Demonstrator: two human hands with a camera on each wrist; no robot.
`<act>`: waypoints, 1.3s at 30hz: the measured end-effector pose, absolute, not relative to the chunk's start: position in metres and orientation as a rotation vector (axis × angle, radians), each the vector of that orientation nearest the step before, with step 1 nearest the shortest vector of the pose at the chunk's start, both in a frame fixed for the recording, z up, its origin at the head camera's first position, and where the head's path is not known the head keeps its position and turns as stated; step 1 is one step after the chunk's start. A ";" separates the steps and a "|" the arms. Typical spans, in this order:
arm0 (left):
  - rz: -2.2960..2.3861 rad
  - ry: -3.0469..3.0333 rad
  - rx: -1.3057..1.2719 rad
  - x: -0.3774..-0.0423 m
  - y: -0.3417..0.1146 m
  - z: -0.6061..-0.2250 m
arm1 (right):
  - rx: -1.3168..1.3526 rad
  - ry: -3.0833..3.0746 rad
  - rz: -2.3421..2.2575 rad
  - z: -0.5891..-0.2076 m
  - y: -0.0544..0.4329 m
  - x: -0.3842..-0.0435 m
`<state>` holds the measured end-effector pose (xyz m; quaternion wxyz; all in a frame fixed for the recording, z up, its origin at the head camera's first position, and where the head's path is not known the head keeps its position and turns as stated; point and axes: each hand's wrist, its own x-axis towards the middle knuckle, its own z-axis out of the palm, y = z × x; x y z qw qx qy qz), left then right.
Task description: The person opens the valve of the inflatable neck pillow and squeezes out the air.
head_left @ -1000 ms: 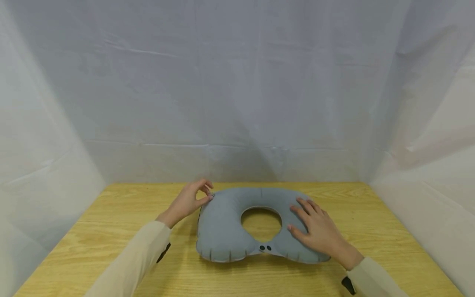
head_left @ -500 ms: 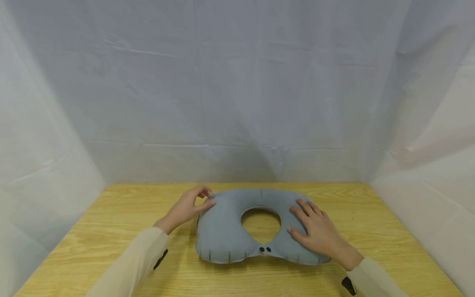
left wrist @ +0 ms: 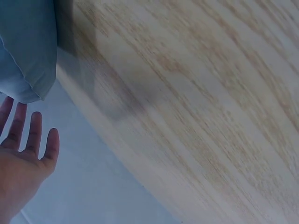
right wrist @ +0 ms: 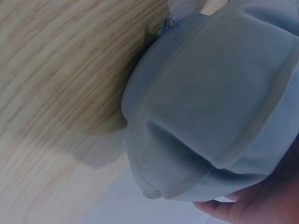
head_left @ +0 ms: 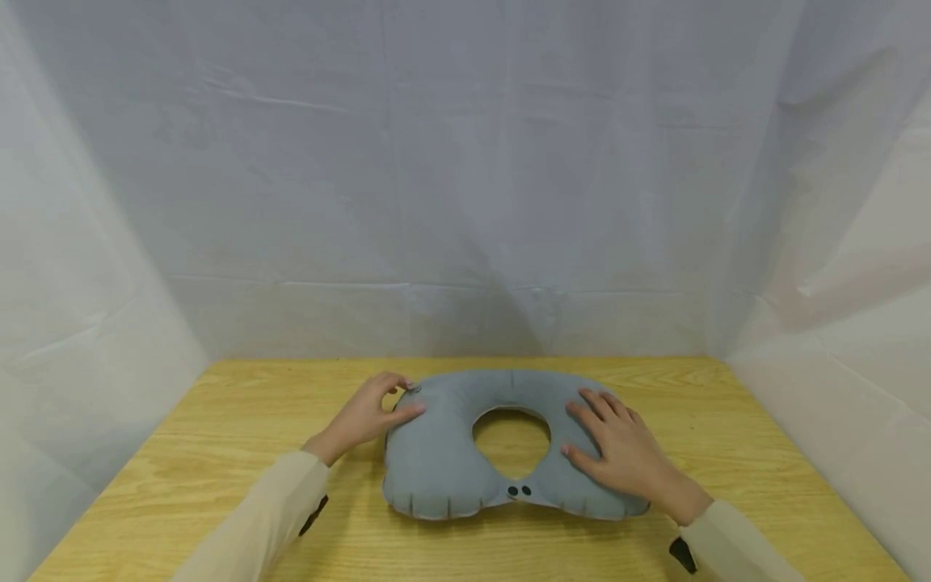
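Observation:
A grey-blue inflated neck pillow (head_left: 440, 461) with a round opening lies on the wooden table. Two dark snap buttons (head_left: 513, 491) sit at its near middle edge. At its far left corner my left hand (head_left: 367, 414) touches the pillow, thumb on the top face and index finger by a small clear valve (head_left: 414, 390). In the left wrist view the fingers (left wrist: 35, 130) look extended beside the pillow corner (left wrist: 28, 51). My right hand (head_left: 625, 453) rests with spread fingers on the pillow's right side. The right wrist view shows only part of that hand (right wrist: 261, 205) behind the pillow.
The wooden table (head_left: 240, 412) extends to both sides of the pillow. White sheeting (head_left: 465, 202) hangs behind the table and along its left and right sides. A small loop (right wrist: 169, 22) shows on the pillow's edge in the right wrist view.
My left hand has shifted slightly down at the corner, its thumb moving from the valve onto the pillow's top. The valve now lies flatter. My right hand has stayed in place.

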<state>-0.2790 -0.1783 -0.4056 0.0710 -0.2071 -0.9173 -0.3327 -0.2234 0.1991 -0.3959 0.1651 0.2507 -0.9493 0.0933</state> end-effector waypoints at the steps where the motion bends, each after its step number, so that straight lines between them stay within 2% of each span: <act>1: -0.991 -2.759 -0.621 -0.278 -0.178 -0.406 | 0.718 -2.702 0.265 -0.396 0.199 -0.224; 24: -0.913 -2.763 -0.620 -0.274 -0.172 -0.416 | 0.769 -2.720 0.201 -0.386 0.193 -0.233; 39: -0.820 -2.760 -0.597 -0.271 -0.169 -0.423 | 0.977 -2.704 0.121 -0.363 0.150 -0.243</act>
